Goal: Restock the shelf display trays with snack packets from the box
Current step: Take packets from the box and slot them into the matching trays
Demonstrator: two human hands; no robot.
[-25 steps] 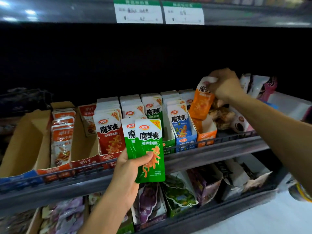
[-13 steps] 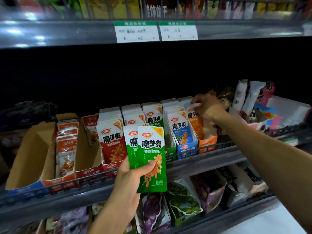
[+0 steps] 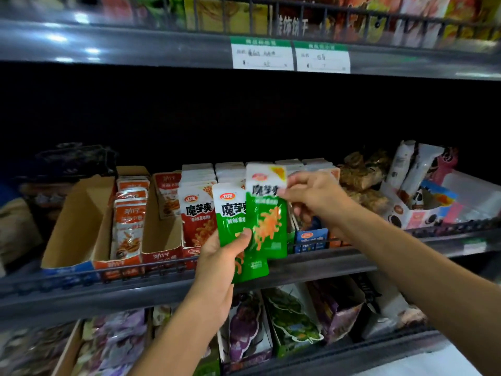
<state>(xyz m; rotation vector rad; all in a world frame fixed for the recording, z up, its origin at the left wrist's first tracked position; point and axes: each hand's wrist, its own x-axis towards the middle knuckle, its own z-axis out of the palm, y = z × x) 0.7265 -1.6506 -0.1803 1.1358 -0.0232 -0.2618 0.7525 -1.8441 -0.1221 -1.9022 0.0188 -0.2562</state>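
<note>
- Nearest to me, my left hand (image 3: 222, 256) is holding a small stack of green snack packets (image 3: 230, 213) upright in front of the shelf rail (image 3: 320, 260), fingers clamped round the lower half of the stack, thumb pressing on its front.
- My right hand (image 3: 314, 196) is reaching in from the right and pinching the top right corner of the front green packet (image 3: 267, 213), fingers closed on its white upper edge; the packet is standing higher than the one behind and looks to be peeling off the stack.
- I am judging this as mid-task: a packet is being separated for placing, and at least one more is waiting in my left hand.
- Just behind the hands, the red packet tray (image 3: 199, 210) is looking well filled, with white packet tops running back in rows.
- The green tray (image 3: 291, 237) is mostly hiding behind my packets, so I cannot tell how full it is; that is where I am expecting these to go.
- The blue tray (image 3: 311, 237) is sitting beside it, partly covered by my right wrist.
- Further left, the orange packets (image 3: 130, 213) are filling one cardboard tray, while the brown cardboard tray (image 3: 73, 226) beside it is showing bare walls, so restocking is still needed there.
- The supply box is not in view.
</note>
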